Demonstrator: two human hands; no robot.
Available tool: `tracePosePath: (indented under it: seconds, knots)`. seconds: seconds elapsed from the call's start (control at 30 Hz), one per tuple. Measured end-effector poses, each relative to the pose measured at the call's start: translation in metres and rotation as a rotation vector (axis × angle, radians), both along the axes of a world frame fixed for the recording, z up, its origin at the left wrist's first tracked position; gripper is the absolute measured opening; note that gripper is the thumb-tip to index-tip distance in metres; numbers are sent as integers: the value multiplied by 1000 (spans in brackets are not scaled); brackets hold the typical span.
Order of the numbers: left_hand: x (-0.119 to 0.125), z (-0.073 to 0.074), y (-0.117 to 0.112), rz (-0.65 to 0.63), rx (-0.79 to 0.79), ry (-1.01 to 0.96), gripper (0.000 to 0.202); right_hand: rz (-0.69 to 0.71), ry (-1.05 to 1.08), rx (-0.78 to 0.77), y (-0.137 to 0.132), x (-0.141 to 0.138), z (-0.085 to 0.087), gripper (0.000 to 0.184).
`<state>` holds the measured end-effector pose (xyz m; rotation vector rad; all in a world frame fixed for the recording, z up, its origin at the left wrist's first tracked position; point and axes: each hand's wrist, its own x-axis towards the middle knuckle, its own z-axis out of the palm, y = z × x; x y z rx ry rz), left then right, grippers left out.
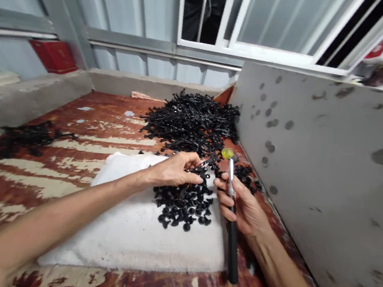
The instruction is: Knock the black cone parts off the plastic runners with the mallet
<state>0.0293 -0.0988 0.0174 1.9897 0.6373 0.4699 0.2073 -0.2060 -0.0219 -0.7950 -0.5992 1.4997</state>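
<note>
Left hand (176, 170) — pinches black strip (205, 168) over white cloth (116, 232) strewn with small black pieces (188, 206). Right hand (244, 204) — grips yellow-headed mallet (232, 247), head up, at cloth's right edge. Black heap (194, 120) lies behind.

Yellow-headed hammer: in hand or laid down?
In hand: the right hand wraps its fingers around the hammer, with the yellow head beyond the hand and the black handle pointing back toward the person.
</note>
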Motion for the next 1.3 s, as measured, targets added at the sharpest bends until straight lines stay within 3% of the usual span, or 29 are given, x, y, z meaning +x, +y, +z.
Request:
tracePosePath:
  seconds: [0.13, 0.3, 0.5, 0.6, 0.77, 1.0, 1.2, 1.3]
  knots:
    - [24, 1, -19, -153, -27, -2, 17, -60, -21, 17, -2, 3, 3, 46]
    - [31, 0, -26, -106, -213, 38, 24, -80, -37, 38, -3, 6, 4, 48]
    - [28, 7, -43, -40, 148, -103, 4, -135, -63, 12, -1, 8, -2, 36]
    - [25, 16, -51, -16, 177, -139, 4, -156, -85, -45, 2, 11, -7, 18]
    - [10, 25, -52, 65, -169, -252, 18, -226, -118, -161, 7, 18, -16, 21]
    - [-6, 9, -49, 204, -572, -254, 31, -257, -94, -202, 9, 21, -17, 26]
    - [-12, 5, -51, 314, -679, -257, 23, -267, -52, -173, 7, 19, -12, 5]
    - [-28, 3, -48, 435, -674, -216, 13, -268, -37, -171, 4, 17, -9, 18]
